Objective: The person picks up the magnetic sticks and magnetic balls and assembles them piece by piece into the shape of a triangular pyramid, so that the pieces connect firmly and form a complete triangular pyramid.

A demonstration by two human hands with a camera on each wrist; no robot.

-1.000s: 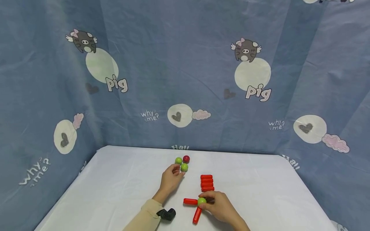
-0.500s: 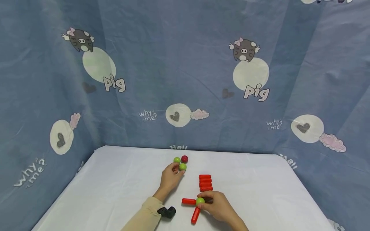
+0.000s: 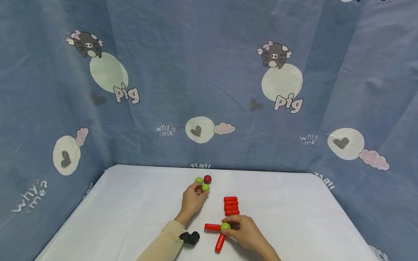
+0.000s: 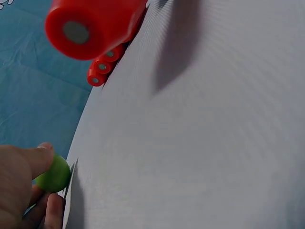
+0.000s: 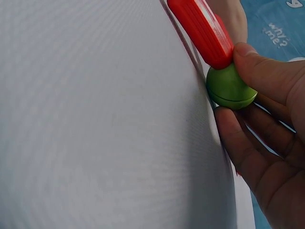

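Note:
My left hand (image 3: 192, 199) pinches a green ball (image 3: 205, 187) between thumb and fingers, low at the table; the left wrist view also shows this ball (image 4: 55, 175). Right beside it lie a second green ball (image 3: 199, 180) and a dark red ball (image 3: 207, 179). With thumb and fingers, my right hand (image 3: 244, 231) grips another green ball (image 3: 225, 227). Two red sticks meet that ball: one stick (image 3: 212, 227) points left, the other stick (image 3: 220, 243) toward me. In the right wrist view a red stick (image 5: 205, 33) touches the ball (image 5: 230, 88).
Several red sticks (image 3: 231, 206) lie side by side just beyond my right hand, with grey discs in their ends. A black device (image 3: 190, 237) sits at my left wrist. Behind the white table (image 3: 147, 203) hangs a blue printed curtain (image 3: 156, 72).
The head view has shifted slightly. My left hand has drawn a little closer around its green ball. My right hand keeps its grip on the ball between the sticks.

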